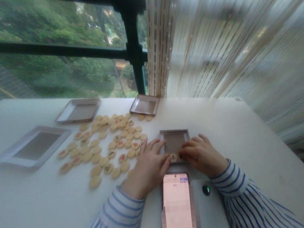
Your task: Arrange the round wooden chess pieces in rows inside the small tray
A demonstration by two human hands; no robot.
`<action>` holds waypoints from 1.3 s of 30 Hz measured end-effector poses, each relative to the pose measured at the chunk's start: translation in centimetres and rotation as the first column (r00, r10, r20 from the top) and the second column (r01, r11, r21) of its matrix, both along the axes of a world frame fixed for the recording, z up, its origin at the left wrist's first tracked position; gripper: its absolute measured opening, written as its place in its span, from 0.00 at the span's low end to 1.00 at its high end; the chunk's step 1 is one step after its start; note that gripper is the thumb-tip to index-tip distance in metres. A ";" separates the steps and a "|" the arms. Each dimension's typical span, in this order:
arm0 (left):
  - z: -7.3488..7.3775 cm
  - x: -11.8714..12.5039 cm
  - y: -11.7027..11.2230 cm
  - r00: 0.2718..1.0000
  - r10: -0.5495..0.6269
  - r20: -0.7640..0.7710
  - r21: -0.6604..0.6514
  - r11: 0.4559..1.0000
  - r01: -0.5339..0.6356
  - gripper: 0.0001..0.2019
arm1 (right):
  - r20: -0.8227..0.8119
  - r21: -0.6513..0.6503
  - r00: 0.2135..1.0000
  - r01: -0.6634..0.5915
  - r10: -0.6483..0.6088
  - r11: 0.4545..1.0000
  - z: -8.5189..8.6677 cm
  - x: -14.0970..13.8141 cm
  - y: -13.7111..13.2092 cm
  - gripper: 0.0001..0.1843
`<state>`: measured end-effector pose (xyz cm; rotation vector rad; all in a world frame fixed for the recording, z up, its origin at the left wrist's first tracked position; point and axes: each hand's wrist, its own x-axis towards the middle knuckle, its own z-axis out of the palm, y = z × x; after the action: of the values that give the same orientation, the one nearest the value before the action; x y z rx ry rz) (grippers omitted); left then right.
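Observation:
A small rectangular metal tray (174,140) lies in front of me, between my hands. A round wooden Chinese chess piece (173,157) with a dark character sits face up at its near edge. My left hand (152,163) rests at the tray's left side, fingers spread, with the thumb tip beside that piece. The fingers of my right hand (202,155) are pinched over the tray's near right corner, on another chess piece (180,156) that they mostly cover. Left of the tray, many loose chess pieces (108,167) are scattered, some showing red or black characters, others blank faces.
Three more trays stand farther off: one at the left (63,136), one at the back left (67,118) and one at the back middle (132,110). A lit phone (177,204) lies nearest me, beside a small dark device (206,189) with a green light. Window and curtain border the white table (222,122).

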<state>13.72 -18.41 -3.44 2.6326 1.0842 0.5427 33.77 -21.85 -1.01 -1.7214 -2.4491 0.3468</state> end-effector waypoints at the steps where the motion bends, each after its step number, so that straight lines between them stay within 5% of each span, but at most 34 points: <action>1: 0.0 0.0 0.0 1.000 0.000 -0.001 0.003 1.000 0.000 0.12 | -0.004 -0.002 1.000 0.000 0.000 1.000 0.0 0.0 0.0 0.11; 21: -0.2 0.0 0.0 1.000 -0.004 -0.015 0.017 1.000 0.005 0.12 | -0.033 -0.020 0.999 -0.017 0.016 1.000 -0.1 -0.1 -0.1 0.12; 39: 0.1 -0.1 -0.1 1.000 -0.001 0.015 0.006 1.000 0.001 0.12 | -0.086 0.142 0.995 0.056 -0.044 0.988 -0.3 2.0 -0.7 0.10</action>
<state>13.60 -18.55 -3.38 2.6300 1.0786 0.5651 35.75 -22.58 -1.35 -1.6710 -2.3075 0.2241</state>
